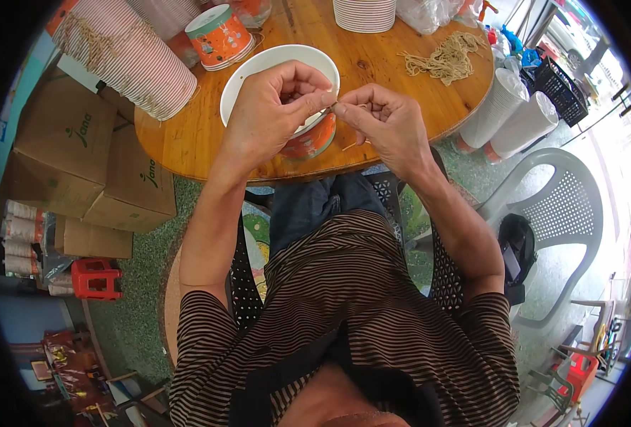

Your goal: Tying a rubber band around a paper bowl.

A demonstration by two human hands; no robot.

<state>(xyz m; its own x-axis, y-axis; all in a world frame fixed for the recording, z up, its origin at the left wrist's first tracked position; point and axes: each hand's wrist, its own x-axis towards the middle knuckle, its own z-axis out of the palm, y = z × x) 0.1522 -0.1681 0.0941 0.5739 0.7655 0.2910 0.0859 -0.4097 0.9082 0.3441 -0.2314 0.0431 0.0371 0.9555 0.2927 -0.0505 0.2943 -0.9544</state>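
An orange-printed paper bucket [310, 144] stands at the table's near edge with its white mouth up. Small dark holes show in the wall near its rim. Over its right side, my left hand [276, 107] is closed, thumb and forefinger pinched together on a thin tan string. My right hand [386, 121] meets it there, its thumb and forefinger also pinching the string [356, 145], a loose end of which shows below the fingers. The exact twist of the string between the fingertips is too small to make out.
A tangled heap of tan strings [449, 58] lies right on the wooden table [369, 60]. Stacked buckets [127, 57] with strings lean at the left, beside an upright orange-and-green bucket [219, 39]. Another stack [364, 16] stands at the back. Cardboard boxes [66, 142] and a grey chair [571, 206] flank me.
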